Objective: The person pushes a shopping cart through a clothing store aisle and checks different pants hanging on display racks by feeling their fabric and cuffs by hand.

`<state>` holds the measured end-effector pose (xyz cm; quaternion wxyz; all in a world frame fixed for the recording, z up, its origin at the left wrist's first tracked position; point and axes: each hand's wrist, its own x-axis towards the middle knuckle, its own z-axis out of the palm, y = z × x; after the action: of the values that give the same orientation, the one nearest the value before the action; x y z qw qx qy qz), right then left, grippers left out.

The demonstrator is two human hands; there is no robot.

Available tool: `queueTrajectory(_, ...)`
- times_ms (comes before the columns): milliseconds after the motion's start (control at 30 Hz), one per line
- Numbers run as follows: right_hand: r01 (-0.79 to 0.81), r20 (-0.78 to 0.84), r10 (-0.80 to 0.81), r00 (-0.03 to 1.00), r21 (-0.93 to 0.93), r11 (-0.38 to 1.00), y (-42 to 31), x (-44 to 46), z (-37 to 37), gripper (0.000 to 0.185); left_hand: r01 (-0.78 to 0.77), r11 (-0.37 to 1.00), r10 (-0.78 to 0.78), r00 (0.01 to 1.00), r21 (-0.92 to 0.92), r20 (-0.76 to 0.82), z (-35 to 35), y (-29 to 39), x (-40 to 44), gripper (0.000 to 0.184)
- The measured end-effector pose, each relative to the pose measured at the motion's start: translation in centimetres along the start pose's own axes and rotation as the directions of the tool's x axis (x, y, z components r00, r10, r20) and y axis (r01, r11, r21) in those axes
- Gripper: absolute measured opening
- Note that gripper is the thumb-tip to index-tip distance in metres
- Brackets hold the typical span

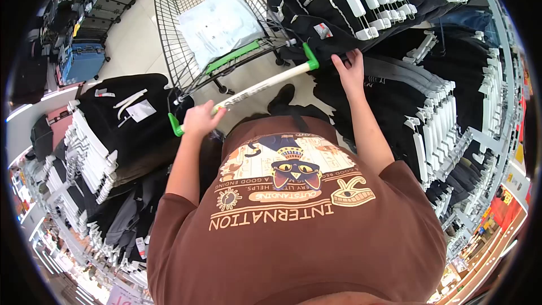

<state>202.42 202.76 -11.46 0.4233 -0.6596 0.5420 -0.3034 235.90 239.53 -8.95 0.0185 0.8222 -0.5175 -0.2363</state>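
Note:
My left hand (200, 117) is wrapped round the left end of the white handle (265, 85) of a shopping cart, beside its green end piece. My right hand (350, 72) is off the handle, to the right of it. Its thumb and fingers are apart, at the lower edge of black trousers (307, 14) on white hangers; whether they touch the cloth I cannot tell. Inside the wire cart basket (169, 20) lies a pale, plastic-wrapped package (220, 25).
Racks of dark trousers on white hangers (437, 130) stand close on my right. More dark trousers (138, 130) hang close on my left. Suitcases, one of them blue (82, 63), line the far left. Pale floor tiles (132, 42) run beside the cart.

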Motion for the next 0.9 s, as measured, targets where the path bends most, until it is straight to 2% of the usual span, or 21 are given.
queueTrajectory(33,-0.012,0.037,0.009,0.999,0.089,0.996,-0.6,0.8,0.7,0.073,-0.006,1.000,0.007,1.000,-0.005,0.021,-1.3,-1.0,0.5,0.055)
queueTrajectory(100,-0.042,0.109,0.013,0.994,0.266,0.963,-1.8,2.1,2.3,0.072,0.130,0.990,-0.136,0.984,0.057,0.112,-3.2,-2.4,1.8,0.058)
queueTrajectory(133,0.004,0.017,-0.007,1.000,0.193,0.981,-2.0,2.3,3.1,0.049,0.086,0.996,-0.088,0.993,0.028,0.082,-3.6,-2.5,2.6,0.059)
queueTrajectory(233,0.024,-0.140,-0.015,0.990,0.058,0.998,-2.0,2.1,3.9,0.026,-0.001,1.000,-0.001,0.996,0.029,0.085,-4.2,0.4,6.1,0.065)
queueTrajectory(300,-0.081,-0.250,0.060,0.966,-0.074,0.994,-3.6,1.5,4.3,0.016,0.005,0.994,-0.024,0.984,0.107,0.174,-4.8,-0.2,8.9,0.069)
queueTrajectory(367,-0.137,-0.329,0.127,0.936,-0.007,0.991,-3.2,1.0,4.6,0.020,0.034,0.990,-0.060,0.981,0.139,0.186,-6.0,-0.6,10.0,0.072)
queueTrajectory(467,-0.070,-0.433,0.024,0.901,-0.091,0.993,-4.0,-0.6,4.5,0.025,0.021,0.996,-0.035,0.987,0.090,0.159,-6.7,-1.3,12.1,0.077)
queueTrajectory(600,-0.224,-0.508,0.073,0.858,-0.244,0.943,-6.2,-2.9,5.2,0.027,-0.013,1.000,0.010,0.995,0.022,0.095,-7.9,-2.0,15.5,0.075)
queueTrajectory(700,-0.281,-0.581,0.104,0.807,-0.224,0.933,-6.1,-3.9,5.3,0.027,-0.022,0.999,0.025,0.996,-0.034,0.080,-8.8,-2.8,17.4,0.073)
queueTrajectory(733,-0.211,-0.602,0.072,0.795,-0.164,0.964,-5.9,-4.3,5.4,0.025,-0.024,0.999,0.028,0.995,-0.043,0.093,-9.1,-3.0,17.9,0.072)
queueTrajectory(833,-0.199,-0.712,0.094,0.696,-0.066,0.978,-5.6,-5.5,7.0,0.025,-0.030,0.998,0.036,0.993,-0.056,0.113,-10.0,-3.8,20.0,0.072)
queueTrajectory(867,-0.059,-0.700,0.045,0.713,0.004,0.998,-5.5,-6.3,7.9,0.029,-0.034,0.998,0.040,0.992,-0.051,0.119,-10.2,-4.0,20.4,0.072)
queueTrajectory(900,0.036,-0.646,-0.039,0.763,-0.018,0.999,-5.2,-6.5,8.8,0.038,-0.037,0.998,0.042,0.993,-0.050,0.106,-10.4,-4.3,20.8,0.071)
